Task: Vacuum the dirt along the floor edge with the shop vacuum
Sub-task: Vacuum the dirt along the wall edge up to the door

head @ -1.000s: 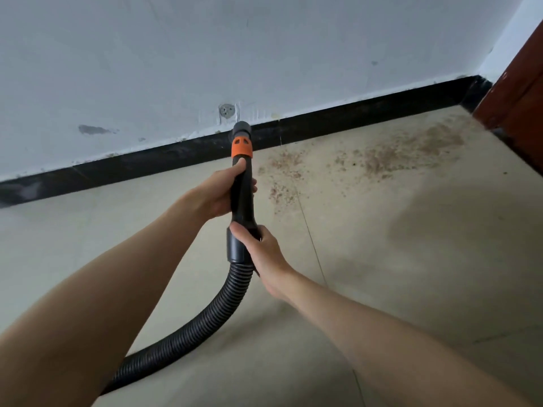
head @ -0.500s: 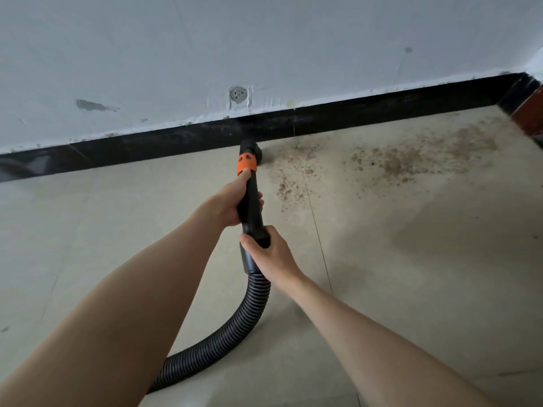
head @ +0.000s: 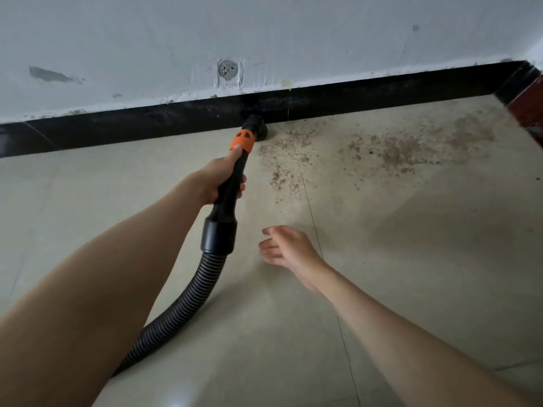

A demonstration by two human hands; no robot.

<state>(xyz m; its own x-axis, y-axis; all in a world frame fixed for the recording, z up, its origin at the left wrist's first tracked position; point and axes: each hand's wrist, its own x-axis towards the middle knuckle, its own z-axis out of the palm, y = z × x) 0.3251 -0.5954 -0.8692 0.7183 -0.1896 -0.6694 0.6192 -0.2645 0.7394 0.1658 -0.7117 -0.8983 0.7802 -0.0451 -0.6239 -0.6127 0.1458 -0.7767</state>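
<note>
1. Here, the vacuum nozzle point(head: 255, 129) sits low at the floor edge, its tip against or just beside the black baseboard point(head: 147, 124). Scattered brown dirt point(head: 390, 148) lies to its right along the baseboard; a smaller patch point(head: 283, 179) trails out onto the tile.
2. Orange collar point(head: 242, 141) sits just behind the nozzle head. The black wand point(head: 230, 183) runs back to a cuff point(head: 219, 235), then the ribbed hose point(head: 182, 301) curves off toward the lower left.
3. Left hand point(head: 216, 180) is wrapped round the wand, forefinger stretched up toward the collar. Right hand point(head: 286, 246) hangs free over the tile point(head: 411, 259), fingers loosely spread, touching nothing.
4. Judgement: the step is the sweep along the edge. Keep the nozzle mouth flat and close to the floor, draw it slowly rightward through the dirt, hugging the baseboard, then return for the outlying patch. A one-handed hold may let the tip wander.
5. Hard to make out: the nozzle mouth is hidden by its own head, dark against the dark baseboard, so contact is uncertain. The vacuum body is out of frame; the right hand is blurred.
6. Further out: a patched hole point(head: 227, 69) in the white wall point(head: 323, 30); a reddish frame point(head: 527, 107) is cut off at the far right corner.
</note>
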